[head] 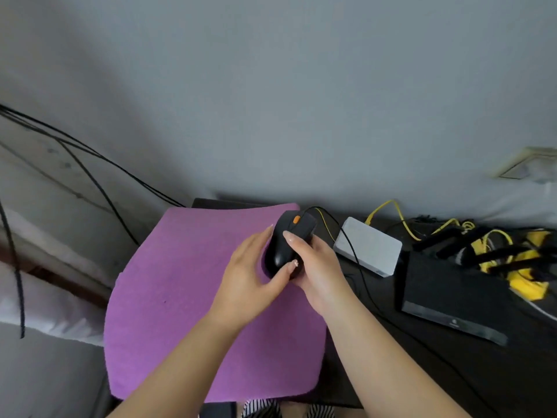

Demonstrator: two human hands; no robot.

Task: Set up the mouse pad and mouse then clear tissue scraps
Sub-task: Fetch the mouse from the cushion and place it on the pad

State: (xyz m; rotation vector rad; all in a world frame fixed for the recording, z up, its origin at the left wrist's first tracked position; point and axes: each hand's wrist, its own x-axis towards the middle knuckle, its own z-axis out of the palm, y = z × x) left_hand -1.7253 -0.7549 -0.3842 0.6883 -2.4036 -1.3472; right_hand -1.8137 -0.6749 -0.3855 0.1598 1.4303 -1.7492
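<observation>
A purple mouse pad (pixel 180 291) covers the left part of a dark desk (pixel 497 381). Over the pad's far right corner is a black mouse (pixel 287 239) with an orange wheel, and its black cable (pixel 352 251) runs off to the right. My left hand (pixel 253 273) cups the mouse's left side, thumb against its rear. My right hand (pixel 316 267) grips its right side and back. I cannot tell whether the mouse rests on the pad or is lifted slightly. No tissue scraps are visible.
To the right of the pad stands a white box (pixel 370 245) with yellow cables (pixel 401 218) plugged in. A black flat device (pixel 452 297) lies beside it, then a tangle of yellow and black items (pixel 506 257). Black cables (pixel 90 164) hang along the wall at left.
</observation>
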